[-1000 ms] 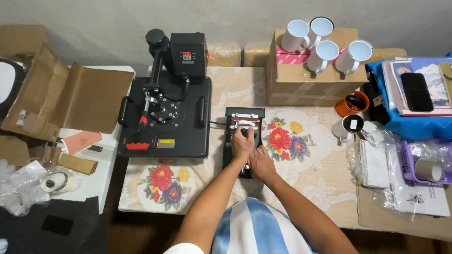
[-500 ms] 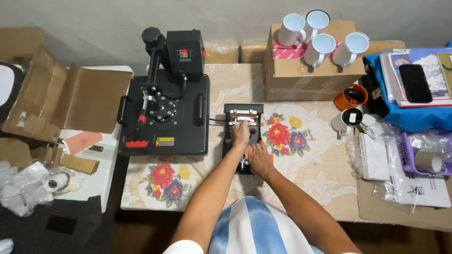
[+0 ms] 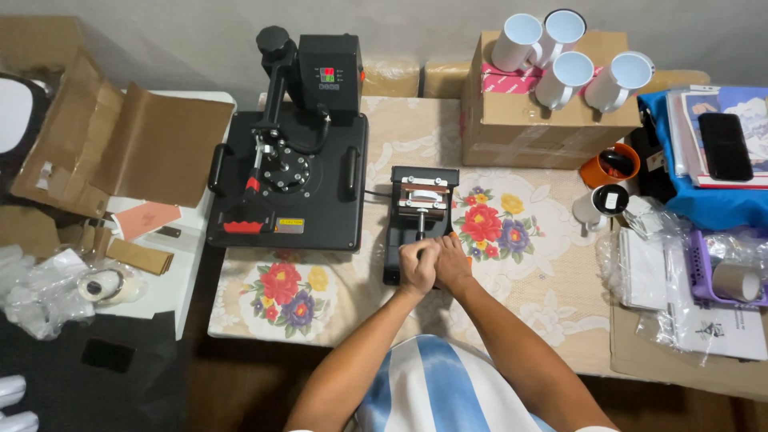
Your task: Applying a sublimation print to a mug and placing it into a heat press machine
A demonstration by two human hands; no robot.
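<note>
On the far left we see flattened cardboard sheets (image 3: 120,144) and crumpled clear plastic wrap (image 3: 48,292) lying beside a white side surface (image 3: 172,288). Next to them, the large black flat heat press (image 3: 288,172) occupies the left end of the floral tablecloth (image 3: 512,264), its control box upright at the rear and its top plate facing us.

Just right of that machine we locate the mug press (image 3: 422,212), a small black unit with a brown cylindrical heating sleeve across its upper part and a lever running toward us. Our left hand (image 3: 418,270) is curled into a closed fist on the near end of that lever. Our right hand (image 3: 453,264) lies directly against the left one, fingers folded over it and over the same lever end; both hands grip firmly. A cable joins the mug press to the larger machine.

Further right, a cardboard box (image 3: 548,120) carries four white mugs (image 3: 572,56) lying on its top. Below the box we note an orange mug (image 3: 614,166) and a white mug with a dark interior (image 3: 604,204). At the far right, a black phone (image 3: 724,146) rests on papers over a blue cloth (image 3: 704,204), with bagged printed sheets (image 3: 680,296) near the table edge.
</note>
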